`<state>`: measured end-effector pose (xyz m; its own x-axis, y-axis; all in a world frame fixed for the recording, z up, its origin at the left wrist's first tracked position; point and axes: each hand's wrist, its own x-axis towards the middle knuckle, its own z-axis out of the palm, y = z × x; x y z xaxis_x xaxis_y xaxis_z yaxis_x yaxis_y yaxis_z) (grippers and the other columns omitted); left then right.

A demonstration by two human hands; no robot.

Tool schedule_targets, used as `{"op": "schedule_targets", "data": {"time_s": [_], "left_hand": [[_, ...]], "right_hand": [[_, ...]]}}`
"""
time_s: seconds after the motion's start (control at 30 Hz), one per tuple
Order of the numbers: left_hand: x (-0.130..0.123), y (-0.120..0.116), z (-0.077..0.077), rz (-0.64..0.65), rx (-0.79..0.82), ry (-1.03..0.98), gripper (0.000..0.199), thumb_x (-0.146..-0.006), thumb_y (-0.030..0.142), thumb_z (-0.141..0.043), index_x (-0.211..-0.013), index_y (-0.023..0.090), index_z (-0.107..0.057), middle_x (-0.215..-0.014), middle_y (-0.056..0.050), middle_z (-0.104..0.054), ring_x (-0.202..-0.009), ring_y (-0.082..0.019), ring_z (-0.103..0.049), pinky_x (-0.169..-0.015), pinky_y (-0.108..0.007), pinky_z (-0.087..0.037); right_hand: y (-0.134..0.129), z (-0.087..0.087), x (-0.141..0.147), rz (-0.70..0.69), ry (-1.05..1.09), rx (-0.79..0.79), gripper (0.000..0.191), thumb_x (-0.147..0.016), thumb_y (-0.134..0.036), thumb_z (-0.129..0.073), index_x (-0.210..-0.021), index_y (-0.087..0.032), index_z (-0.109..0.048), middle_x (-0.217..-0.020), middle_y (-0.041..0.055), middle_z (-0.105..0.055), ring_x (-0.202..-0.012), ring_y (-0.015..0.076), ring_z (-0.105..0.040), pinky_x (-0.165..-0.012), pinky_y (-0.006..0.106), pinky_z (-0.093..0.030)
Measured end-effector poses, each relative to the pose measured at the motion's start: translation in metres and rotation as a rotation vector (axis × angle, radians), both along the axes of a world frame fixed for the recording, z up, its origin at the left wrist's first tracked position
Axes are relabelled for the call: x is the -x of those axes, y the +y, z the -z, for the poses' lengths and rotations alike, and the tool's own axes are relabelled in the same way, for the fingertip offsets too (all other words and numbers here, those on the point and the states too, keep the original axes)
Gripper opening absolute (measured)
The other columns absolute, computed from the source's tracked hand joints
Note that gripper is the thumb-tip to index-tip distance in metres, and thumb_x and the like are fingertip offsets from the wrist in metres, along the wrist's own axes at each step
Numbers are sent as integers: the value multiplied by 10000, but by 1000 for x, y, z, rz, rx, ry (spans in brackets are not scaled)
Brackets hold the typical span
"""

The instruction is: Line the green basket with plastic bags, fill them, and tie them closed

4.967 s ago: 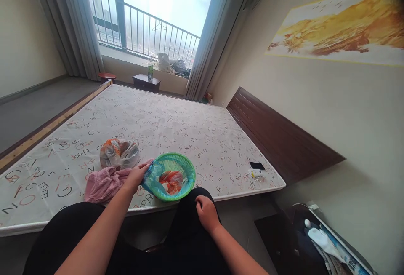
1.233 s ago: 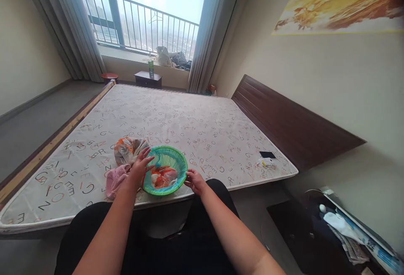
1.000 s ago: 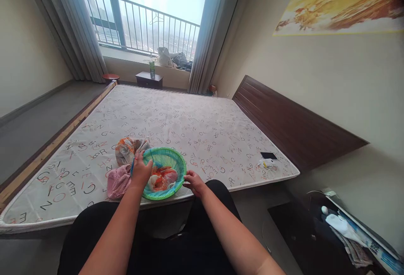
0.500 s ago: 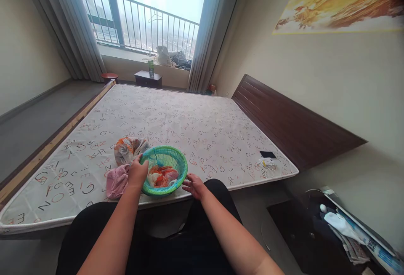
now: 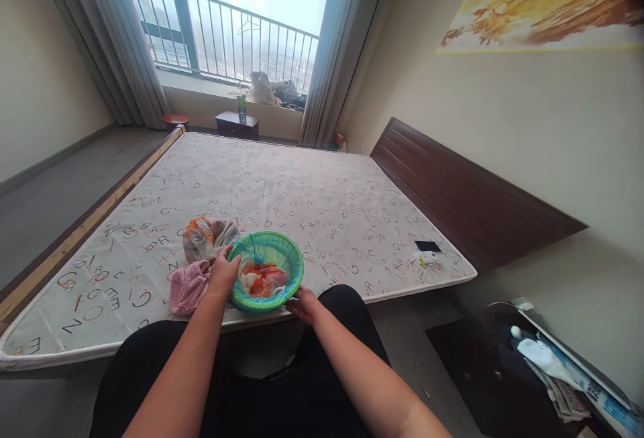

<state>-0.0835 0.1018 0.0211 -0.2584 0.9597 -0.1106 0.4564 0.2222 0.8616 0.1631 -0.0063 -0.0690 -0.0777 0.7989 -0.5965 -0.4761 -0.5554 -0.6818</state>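
Two hands (image 5: 224, 273) (image 5: 304, 305), half-curled grip, holding green basket (image 5: 262, 304)

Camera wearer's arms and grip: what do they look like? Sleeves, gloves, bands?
Left grip and right grip: human, ungloved. Left forearm and right forearm: bare; no sleeve, wristband or cable on them in view. Rings: can't tell.

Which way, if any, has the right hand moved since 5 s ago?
Yes. The right hand went left, away from the near right mattress corner, off the knee to the green basket.
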Motion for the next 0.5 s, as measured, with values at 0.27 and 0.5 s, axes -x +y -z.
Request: {"op": "schedule_targets", "data": {"time_s": [0.27, 0.5], "left_hand": [[-1, 3, 9, 66, -25, -38, 570, -842, 166, -639, -1411, 169, -608, -1277, -150, -710, -1147, -294, -674, -1070, -419, -485], [-1, 1, 9, 86, -7, -15, 663, -780, 38, -554, -1427, 172, -598, -1283, -148, -707, -1115, -287, -685, -1032, -412, -512]], "right_hand": [[3, 8, 1, 78, 41, -9, 364, -698, -294, -825, -1002, -213, -643, -946, 49, -759, -855, 197, -705, -774, 308, -488], [5, -2, -15, 161, 82, -55, 91, -775, -262, -641, -839, -225, -587, -814, 7, -702, -747, 155, -654, -744, 287, -517]]}}
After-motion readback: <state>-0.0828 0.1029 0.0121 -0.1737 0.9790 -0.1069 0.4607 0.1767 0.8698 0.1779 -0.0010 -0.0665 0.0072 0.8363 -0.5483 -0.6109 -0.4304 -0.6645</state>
